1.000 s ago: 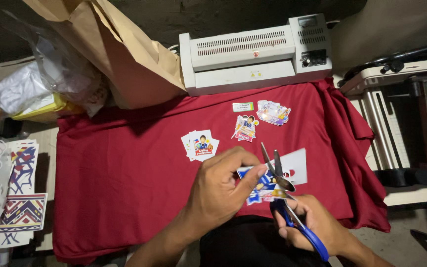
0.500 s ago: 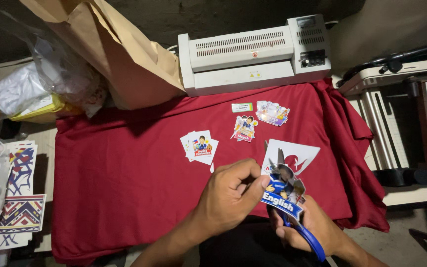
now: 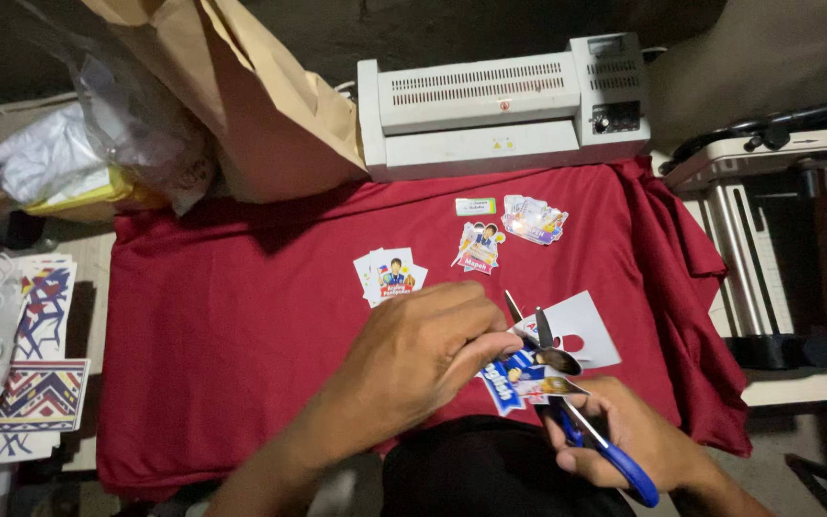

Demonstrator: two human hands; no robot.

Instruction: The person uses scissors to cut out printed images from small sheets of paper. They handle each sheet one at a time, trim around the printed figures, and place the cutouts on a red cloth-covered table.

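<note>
**Head view — trimming a laminated sticker sheet over the red cloth**

Holding the sticker sheet [image 3: 528,369] above the near edge of the red cloth [image 3: 241,325], just in front of the body. Left hand [image 3: 423,354] pinching the sheet's left edge, fingers curled tight. Right hand [image 3: 624,436] gripping the blue-handled scissors [image 3: 576,412], fingers clenched through the loops, blades parted and biting into the sheet. Judging the sheet light, thin, glossy — likely slippery, springy rather than limp; best pinched close to the cut line, away from the blades. Lying farther back: finished cut-outs [image 3: 390,276], then the white laminator [image 3: 500,101]. Sitting left: a brown paper bag [image 3: 260,105].
</note>
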